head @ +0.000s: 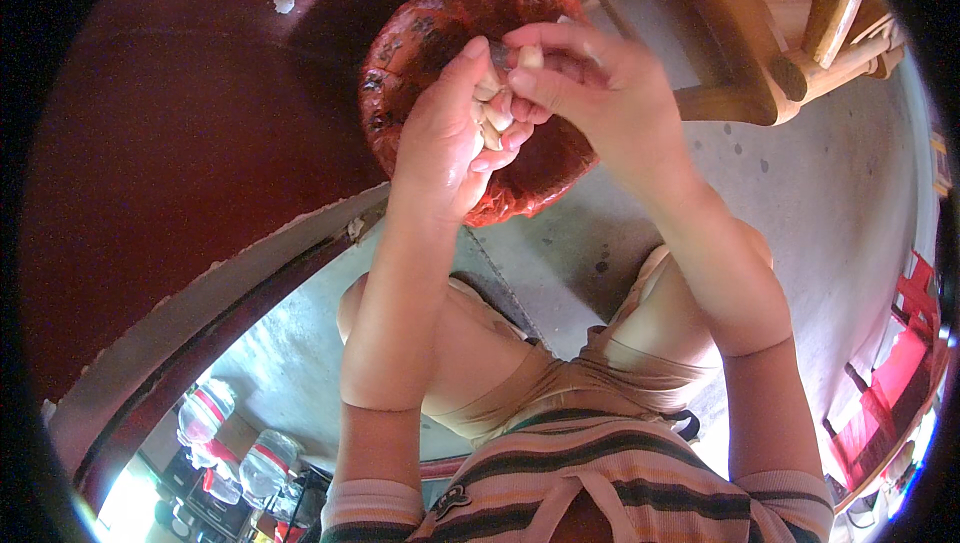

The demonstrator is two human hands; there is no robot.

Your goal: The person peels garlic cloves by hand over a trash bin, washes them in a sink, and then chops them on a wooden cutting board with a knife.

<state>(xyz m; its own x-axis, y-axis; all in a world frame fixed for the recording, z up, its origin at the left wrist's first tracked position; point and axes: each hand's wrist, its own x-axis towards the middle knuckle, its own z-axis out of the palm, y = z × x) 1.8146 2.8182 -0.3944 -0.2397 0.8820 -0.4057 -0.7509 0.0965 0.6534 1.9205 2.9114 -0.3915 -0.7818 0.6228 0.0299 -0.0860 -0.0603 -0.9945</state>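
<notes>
My left hand [442, 127] cups several pale pieces that look like peeled garlic cloves [496, 117], the fingers curled under them. Close beside it, my right hand [592, 78] pinches a single pale clove [531, 57] between thumb and forefinger. A small greyish blur lies between the two hands, too indistinct to name. Both hands are above a round bin [547, 190] lined with a red plastic bag that carries dark print. The bin's dark inside is partly hidden by the hands.
A dark red wall or panel [187, 130] with chipped paint rises at the left. Wooden chair legs [735, 93] stand at the upper right. Large clear plastic bottles [266, 464] are on the grey floor [817, 183] at the lower left. Red fabric-like items [892, 378] lie far right.
</notes>
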